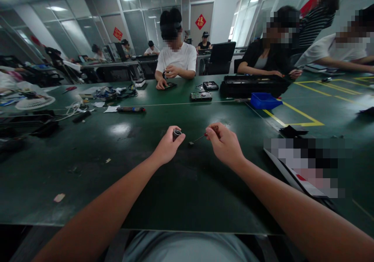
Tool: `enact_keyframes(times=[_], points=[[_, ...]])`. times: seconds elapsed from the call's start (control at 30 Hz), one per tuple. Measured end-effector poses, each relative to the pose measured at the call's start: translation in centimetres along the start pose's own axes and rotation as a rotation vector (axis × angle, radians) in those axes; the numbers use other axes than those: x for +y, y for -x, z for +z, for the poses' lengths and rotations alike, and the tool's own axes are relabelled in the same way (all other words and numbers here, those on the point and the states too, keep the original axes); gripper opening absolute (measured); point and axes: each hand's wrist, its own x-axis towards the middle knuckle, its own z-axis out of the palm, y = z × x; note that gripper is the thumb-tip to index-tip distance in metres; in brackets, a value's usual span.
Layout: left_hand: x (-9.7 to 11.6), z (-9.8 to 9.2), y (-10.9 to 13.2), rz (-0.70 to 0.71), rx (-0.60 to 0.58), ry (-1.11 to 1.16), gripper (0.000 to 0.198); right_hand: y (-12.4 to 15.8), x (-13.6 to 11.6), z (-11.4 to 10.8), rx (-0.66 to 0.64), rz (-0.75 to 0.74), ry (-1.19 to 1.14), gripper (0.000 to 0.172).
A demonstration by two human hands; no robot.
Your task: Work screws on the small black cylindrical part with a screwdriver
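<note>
My left hand [167, 147] is closed around a small dark cylinder [177, 133], its round open end facing up between thumb and fingers. In my right hand [224, 140] is a thin screwdriver [200, 138] with a reddish handle, mostly covered by the fingers. The shaft slants down to the left, and its tip is at a small dark metal piece [191, 143] between my hands. Whether the tip touches that piece or holds it up, I cannot tell. Both hands are just above the green table [187, 192].
Opened hard drives [201, 96] and a blue tray [265, 101] stand farther back, near a long black case [254, 85]. A blurred tablet-like object [304, 172] is to the right. Cables and a white fan grille [35, 103] clutter the left. Across the table, a person [177, 61] handles parts.
</note>
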Motion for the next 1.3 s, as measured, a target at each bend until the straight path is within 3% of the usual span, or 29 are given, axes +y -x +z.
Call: enact_keyframes(times=[0.4,0.47,0.63,0.9,1.07,1.2,1.3], points=[[2.1,0.3,0.2,0.018,-0.268,-0.215,0.026,-0.1,-0.1,-0.2,-0.001,-0.004,0.026,0.021],[2.0,0.4,-0.2,0.048,-0.279,-0.269,0.025,-0.1,-0.1,-0.2,-0.001,-0.008,0.033,0.021],[1.6,1.4,-1.1,0.045,-0.258,-0.497,0.045,0.0,-0.3,-0.2,-0.015,-0.005,0.036,0.022],[1.5,2.1,-2.3,0.069,-0.301,-0.631,0.023,-0.1,-0.2,-0.2,-0.039,-0.008,0.038,0.022],[1.7,0.6,-3.1,0.076,-0.333,-0.460,0.016,0.0,-0.2,-0.3,-0.046,-0.006,0.045,0.023],[1.4,-2.1,-3.1,-0.193,-0.364,-0.015,0.023,-0.1,-0.3,-0.3,-0.058,-0.007,0.049,0.024],[0.6,-5.3,-2.9,-0.349,-0.234,0.433,0.021,-0.1,-0.3,-0.3,-0.063,-0.011,0.045,0.024]])
